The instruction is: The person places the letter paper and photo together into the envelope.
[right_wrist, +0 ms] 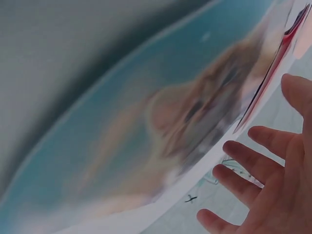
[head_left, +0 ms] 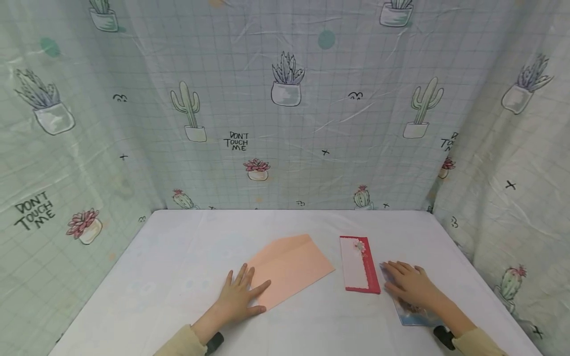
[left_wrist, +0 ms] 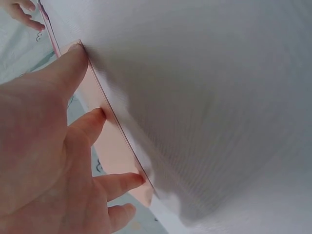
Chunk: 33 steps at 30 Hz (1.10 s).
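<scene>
A peach paper envelope (head_left: 291,269), its flap side at the far left, lies on the white table. My left hand (head_left: 238,296) rests at its near left edge, fingers spread; in the left wrist view several fingertips touch the envelope (left_wrist: 114,141). To the right, my right hand (head_left: 411,284) is over a glossy blue picture card (head_left: 409,316) and hides much of it. The right wrist view shows this card (right_wrist: 122,131) blurred and close, with loosely spread fingers beside it; whether they touch it I cannot tell. Between the hands lies a red and white card (head_left: 356,267) with a small flower ornament.
The white table (head_left: 191,247) ends at a cloth backdrop (head_left: 307,123) printed with cacti, which also rises along both sides. Dark wrist straps (head_left: 443,337) sit by the sleeves.
</scene>
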Available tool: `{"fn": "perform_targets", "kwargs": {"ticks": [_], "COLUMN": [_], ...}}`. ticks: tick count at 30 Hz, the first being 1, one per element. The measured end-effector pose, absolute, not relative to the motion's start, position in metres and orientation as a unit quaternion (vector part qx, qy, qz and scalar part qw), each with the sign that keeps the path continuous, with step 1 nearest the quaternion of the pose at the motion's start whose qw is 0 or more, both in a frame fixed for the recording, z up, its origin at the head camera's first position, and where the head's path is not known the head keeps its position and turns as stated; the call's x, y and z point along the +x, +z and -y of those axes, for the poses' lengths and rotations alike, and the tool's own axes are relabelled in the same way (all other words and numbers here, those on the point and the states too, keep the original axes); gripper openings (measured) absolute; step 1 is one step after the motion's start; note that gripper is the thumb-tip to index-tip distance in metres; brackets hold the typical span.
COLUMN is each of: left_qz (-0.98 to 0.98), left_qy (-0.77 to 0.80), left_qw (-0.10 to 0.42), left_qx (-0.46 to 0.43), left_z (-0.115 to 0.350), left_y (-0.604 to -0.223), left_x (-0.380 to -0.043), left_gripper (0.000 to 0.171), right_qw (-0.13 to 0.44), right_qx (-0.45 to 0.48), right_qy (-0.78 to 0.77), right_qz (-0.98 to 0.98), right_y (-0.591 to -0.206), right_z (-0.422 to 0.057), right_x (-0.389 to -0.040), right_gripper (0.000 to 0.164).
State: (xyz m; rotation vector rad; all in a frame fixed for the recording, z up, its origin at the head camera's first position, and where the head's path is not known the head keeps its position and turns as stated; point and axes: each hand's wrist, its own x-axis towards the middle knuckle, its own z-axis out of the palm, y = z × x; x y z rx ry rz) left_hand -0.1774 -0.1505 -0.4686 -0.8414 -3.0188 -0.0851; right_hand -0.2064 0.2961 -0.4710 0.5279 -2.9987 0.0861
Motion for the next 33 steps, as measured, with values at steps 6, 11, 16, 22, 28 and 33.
{"fn": "perform_targets", "kwargs": {"ticks": [6, 11, 16, 22, 28, 33], "left_qz": [0.962, 0.962, 0.962, 0.961, 0.963, 0.964], "left_qy": [-0.032, -0.036, -0.036, -0.037, -0.032, -0.029], "left_qw": [0.000, 0.001, 0.000, 0.003, 0.004, 0.004], "left_qx": [-0.270, -0.271, -0.271, -0.274, -0.267, -0.264], "left_z": [0.149, 0.147, 0.147, 0.148, 0.148, 0.148], "left_y": [-0.465, -0.463, -0.465, -0.465, -0.465, -0.465], "left_x": [-0.176, -0.175, -0.175, -0.175, -0.174, -0.174], "left_gripper": [0.061, 0.060, 0.060, 0.060, 0.060, 0.060], "right_qw": [0.038, 0.038, 0.051, 0.073, 0.072, 0.080], "right_qx": [0.155, 0.156, 0.170, 0.182, 0.184, 0.189], "right_qy": [0.029, 0.029, 0.023, 0.009, 0.004, -0.004], "right_qz": [0.987, 0.987, 0.984, 0.980, 0.980, 0.979], "right_y": [-0.471, -0.472, -0.472, -0.474, -0.479, -0.482], "right_z": [-0.303, -0.308, -0.312, -0.314, -0.316, -0.317], "right_x": [-0.206, -0.205, -0.204, -0.205, -0.208, -0.210], "right_gripper": [0.060, 0.066, 0.068, 0.072, 0.075, 0.078]}}
